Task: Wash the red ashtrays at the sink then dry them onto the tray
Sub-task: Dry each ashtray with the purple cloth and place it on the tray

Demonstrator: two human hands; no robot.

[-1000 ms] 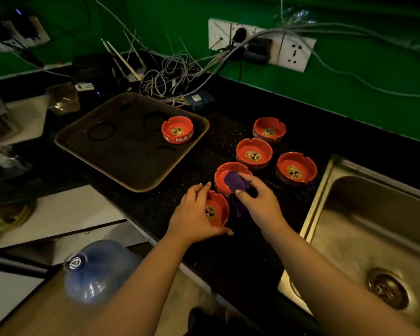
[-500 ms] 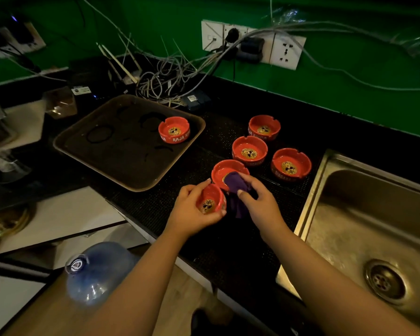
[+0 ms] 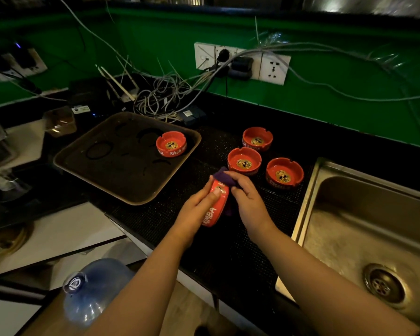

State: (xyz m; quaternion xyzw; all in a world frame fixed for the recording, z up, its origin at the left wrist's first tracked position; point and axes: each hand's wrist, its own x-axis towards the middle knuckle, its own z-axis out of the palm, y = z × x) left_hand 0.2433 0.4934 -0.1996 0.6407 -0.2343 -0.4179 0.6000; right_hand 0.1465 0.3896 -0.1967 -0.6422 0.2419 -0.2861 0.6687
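Note:
My left hand (image 3: 196,212) grips a red ashtray (image 3: 218,205) tipped on its side above the black counter mat. Beside it, my right hand (image 3: 248,202) pinches a purple cloth (image 3: 224,178) against the ashtray's upper rim and inner face. Three more red ashtrays (image 3: 244,161) sit upright on the mat just beyond my hands, near the sink (image 3: 349,229). Another red ashtray (image 3: 171,144) stands in the far right corner of the brown tray (image 3: 58,161), left of my hands.
A tangle of cables (image 3: 160,98) and wall sockets (image 3: 243,63) lie behind the tray. A clear plastic tub (image 3: 60,121) stands at the tray's far left. Below the counter edge sits a blue water jug (image 3: 92,289). The sink drain (image 3: 383,286) is at the lower right.
My left hand lifted the ashtray off the mat and turned it on its side. My right hand brought the purple cloth onto it.

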